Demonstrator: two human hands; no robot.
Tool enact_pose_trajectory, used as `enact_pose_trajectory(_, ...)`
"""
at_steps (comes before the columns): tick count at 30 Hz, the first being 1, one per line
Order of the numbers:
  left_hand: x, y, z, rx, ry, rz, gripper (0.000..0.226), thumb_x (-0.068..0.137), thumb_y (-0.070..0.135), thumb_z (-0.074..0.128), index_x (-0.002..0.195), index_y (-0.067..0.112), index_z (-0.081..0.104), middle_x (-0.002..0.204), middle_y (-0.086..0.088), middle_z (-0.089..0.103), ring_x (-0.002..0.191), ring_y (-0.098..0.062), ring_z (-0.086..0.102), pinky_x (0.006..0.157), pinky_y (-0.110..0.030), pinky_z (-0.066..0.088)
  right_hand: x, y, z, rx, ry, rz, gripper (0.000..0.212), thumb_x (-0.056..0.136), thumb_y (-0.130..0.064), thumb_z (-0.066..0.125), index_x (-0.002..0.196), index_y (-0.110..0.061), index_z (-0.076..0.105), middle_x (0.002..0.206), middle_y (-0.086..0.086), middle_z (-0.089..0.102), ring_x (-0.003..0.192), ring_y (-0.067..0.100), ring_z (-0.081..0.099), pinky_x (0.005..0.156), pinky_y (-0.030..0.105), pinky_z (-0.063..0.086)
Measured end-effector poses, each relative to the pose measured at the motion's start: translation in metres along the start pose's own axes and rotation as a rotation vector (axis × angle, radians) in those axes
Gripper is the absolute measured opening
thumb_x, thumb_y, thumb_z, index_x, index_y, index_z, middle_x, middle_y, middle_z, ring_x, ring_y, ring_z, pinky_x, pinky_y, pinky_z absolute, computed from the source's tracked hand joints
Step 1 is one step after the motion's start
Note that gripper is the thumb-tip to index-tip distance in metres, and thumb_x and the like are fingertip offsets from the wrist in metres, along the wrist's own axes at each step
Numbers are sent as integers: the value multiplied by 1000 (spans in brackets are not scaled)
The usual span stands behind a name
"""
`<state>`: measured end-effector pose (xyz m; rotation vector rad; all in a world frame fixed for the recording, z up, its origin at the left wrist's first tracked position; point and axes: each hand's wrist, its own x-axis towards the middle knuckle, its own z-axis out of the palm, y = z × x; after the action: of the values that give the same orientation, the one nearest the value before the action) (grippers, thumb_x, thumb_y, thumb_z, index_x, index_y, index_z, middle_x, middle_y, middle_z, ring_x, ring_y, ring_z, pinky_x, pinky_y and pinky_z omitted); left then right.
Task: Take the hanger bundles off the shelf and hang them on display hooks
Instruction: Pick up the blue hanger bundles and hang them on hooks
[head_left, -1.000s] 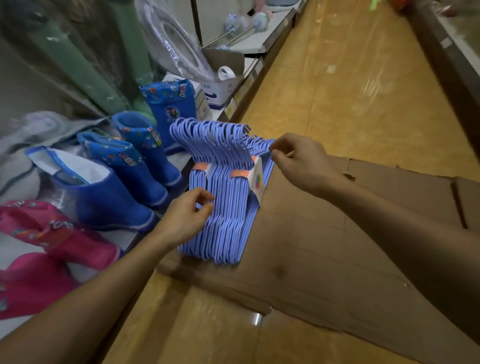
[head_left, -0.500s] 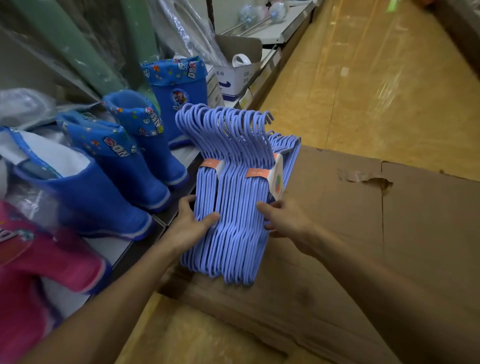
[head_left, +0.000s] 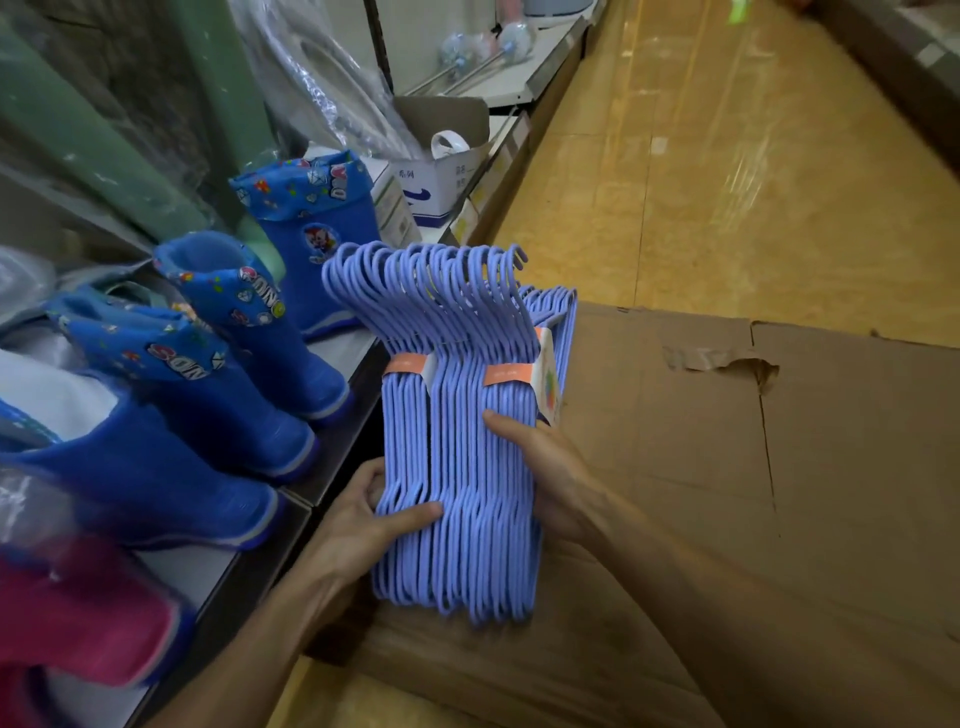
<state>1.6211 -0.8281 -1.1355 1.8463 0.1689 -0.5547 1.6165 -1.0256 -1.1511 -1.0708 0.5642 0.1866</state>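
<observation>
Since the earlier frame, both hands grip lower. Left hand (head_left: 371, 525) and right hand (head_left: 545, 467) clamp two banded periwinkle plastic hanger bundles (head_left: 457, 441), frame centre.

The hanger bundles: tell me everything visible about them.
The hanger bundles are lilac, plastic-looking hangers packed tightly side by side, hooks up and curling the same way. Orange paper bands wrap them below the necks, with a white label at the right. They stand roughly upright over flattened cardboard, gripped by the left hand and right hand.
</observation>
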Motion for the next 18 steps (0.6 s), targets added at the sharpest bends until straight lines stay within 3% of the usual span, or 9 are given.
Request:
enact_pose_trajectory(6,-5,0,34,-196,-107,43,59,70,-9,79,115,16,50,106,-9,75,92,-22,74,69,-32,61,-4,-15,-31,-40,7,-11,72,62,-43,87,124,-13,65,113,11,74,99,34,73,90,57,56)
enact_pose_trajectory(9,-6,4,55,-210,-154,77,68,64,-3,88,114,19,47,103,-10,76,90,-25,74,67,-33,61,-11,-28,-55,-58,-12,-12,48,83,-32,78,124,-9,65,115,15,73,102,36,71,92,58,55)
enact_pose_trajectory(13,-12,7,91,-205,-186,120,89,43,27,93,120,22,48,110,-7,74,96,-21,73,72,-34,60,-21,-49,-86,-136,-50,-20,43,88,-33,73,123,-10,66,116,13,73,103,33,71,92,53,56)
enact_pose_trajectory(18,-32,7,138,-249,-226,164,81,54,14,87,124,25,48,112,-2,71,93,-11,72,68,-25,58,-36,-69,-125,-256,-83,-42,51,80,-40,76,122,-12,68,114,10,74,103,31,72,94,51,55)
